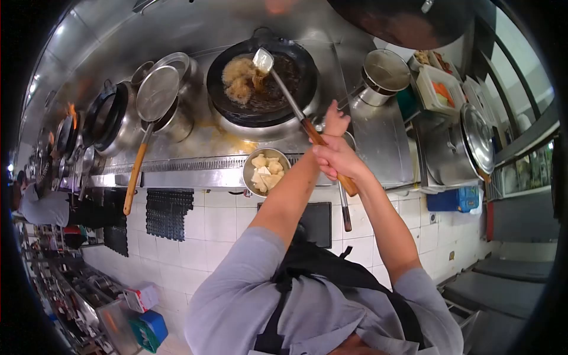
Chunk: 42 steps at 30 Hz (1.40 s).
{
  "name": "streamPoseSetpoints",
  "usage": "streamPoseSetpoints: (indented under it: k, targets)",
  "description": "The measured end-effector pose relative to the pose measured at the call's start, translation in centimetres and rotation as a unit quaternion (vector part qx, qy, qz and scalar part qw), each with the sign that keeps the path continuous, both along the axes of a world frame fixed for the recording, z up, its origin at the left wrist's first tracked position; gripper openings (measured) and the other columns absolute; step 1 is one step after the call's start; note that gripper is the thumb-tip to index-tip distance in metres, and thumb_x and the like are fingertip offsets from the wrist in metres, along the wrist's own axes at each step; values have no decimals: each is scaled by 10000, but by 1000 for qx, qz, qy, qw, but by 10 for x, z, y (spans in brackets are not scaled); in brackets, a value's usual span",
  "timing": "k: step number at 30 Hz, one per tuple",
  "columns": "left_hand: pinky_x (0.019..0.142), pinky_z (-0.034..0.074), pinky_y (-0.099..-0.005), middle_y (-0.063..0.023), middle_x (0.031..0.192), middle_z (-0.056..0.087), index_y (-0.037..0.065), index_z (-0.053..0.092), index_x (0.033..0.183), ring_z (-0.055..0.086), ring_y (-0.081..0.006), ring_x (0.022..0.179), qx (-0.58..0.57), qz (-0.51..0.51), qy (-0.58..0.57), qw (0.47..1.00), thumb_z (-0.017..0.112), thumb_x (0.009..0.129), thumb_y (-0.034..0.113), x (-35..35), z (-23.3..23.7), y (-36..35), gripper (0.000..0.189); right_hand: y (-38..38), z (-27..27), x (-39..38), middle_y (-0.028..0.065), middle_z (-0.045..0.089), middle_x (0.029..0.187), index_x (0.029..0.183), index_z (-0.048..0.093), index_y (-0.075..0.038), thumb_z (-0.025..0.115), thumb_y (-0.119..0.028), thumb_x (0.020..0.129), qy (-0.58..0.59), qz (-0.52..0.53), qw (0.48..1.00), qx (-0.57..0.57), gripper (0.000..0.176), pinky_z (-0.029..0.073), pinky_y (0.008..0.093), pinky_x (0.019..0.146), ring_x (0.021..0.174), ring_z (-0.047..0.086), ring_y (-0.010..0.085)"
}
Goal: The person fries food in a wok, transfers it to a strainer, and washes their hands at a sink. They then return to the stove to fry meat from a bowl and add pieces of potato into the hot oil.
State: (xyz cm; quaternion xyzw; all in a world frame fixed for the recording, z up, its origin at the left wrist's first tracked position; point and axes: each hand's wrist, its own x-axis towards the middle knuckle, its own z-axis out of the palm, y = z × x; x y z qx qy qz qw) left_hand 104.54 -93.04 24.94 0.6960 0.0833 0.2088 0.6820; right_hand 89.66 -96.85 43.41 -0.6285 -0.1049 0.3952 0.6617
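Note:
My right hand is wrapped round the wooden handle of a long metal spatula. Its blade is in a black wok of dark, bubbling oil, next to golden frying food. My left arm crosses beneath the spatula handle, and my left hand is beyond it to the right of the wok, fingers apart. Close by that hand lies a ladle, partly hidden, its dark-tipped handle hanging over the stove's front edge. A metal bowl of pale chunks sits at the edge.
Strainers and pots stand left of the wok, with more woks and a flame further left. To the right are a metal pot, food tubs and a large lidded pot. Another person stands at far left.

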Motion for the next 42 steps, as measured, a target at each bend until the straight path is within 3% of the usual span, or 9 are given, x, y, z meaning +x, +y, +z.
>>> streamPoseSetpoints:
  k: [6,14,18,20,24,27,39,41,42]
  targets:
    - [555,379,-339,13,846,530,1,471,893,480,-138,686,-31,-274,11,961,612,717,57,-17,-30,-41,233,-9,-7,14,27,490,608,965,505,-5,562,-114,893,-137,-8,986,-94,143,330,260,335,381,435,101]
    - [896,491,-330,-88,1105,653,-7,527,1287,612,-165,958,11,-534,232,813,621,923,269,-338,-6,111,466,51,-50,77,13,481,601,958,499,-26,538,-90,904,-179,-34,973,-141,92,339,273,330,381,425,94]
    - [678,510,-264,-106,988,663,0,506,1283,639,-162,817,-90,70,347,931,615,856,193,-562,-146,269,481,81,-64,81,-13,439,585,871,456,-59,548,-130,931,99,-18,993,63,131,347,278,351,388,402,95]
    - [627,493,-340,-106,848,639,-45,548,1197,616,-219,710,334,359,471,733,515,821,88,-699,-201,310,400,91,-66,77,-32,418,601,970,483,-60,554,-148,945,243,6,954,176,116,340,250,367,411,363,61]
    - [647,557,-429,-161,798,664,-1,542,814,661,-288,690,-313,411,590,620,555,848,142,-803,-181,290,147,95,-66,56,-33,418,619,1175,497,-51,547,-154,951,309,6,914,264,252,321,204,368,413,357,31]
    - [531,543,-387,-118,747,654,40,552,808,654,-256,648,25,-5,329,944,567,879,195,-834,-204,249,171,89,-46,21,-36,416,622,1174,491,-39,523,-160,964,208,17,955,211,244,323,210,365,410,355,33]
    - [491,526,-377,-96,734,647,69,561,865,661,-257,629,423,-141,272,853,581,870,192,-739,-271,331,125,117,-5,-55,5,453,576,981,503,-26,496,-99,912,-168,-62,979,-100,101,337,275,325,348,410,95]
    - [480,498,-368,-81,712,632,101,570,906,664,-238,609,-168,116,497,843,562,856,172,-709,-202,350,88,124,-1,-66,21,466,567,932,488,-22,493,-90,907,-205,-64,964,-158,72,341,284,324,348,430,108]
    - [467,478,-353,-77,707,626,96,570,907,661,-230,601,-155,97,461,868,551,857,165,-705,-217,368,87,127,-3,-65,31,473,561,930,497,-10,497,-98,906,-219,-53,959,-173,91,344,292,328,353,439,111]
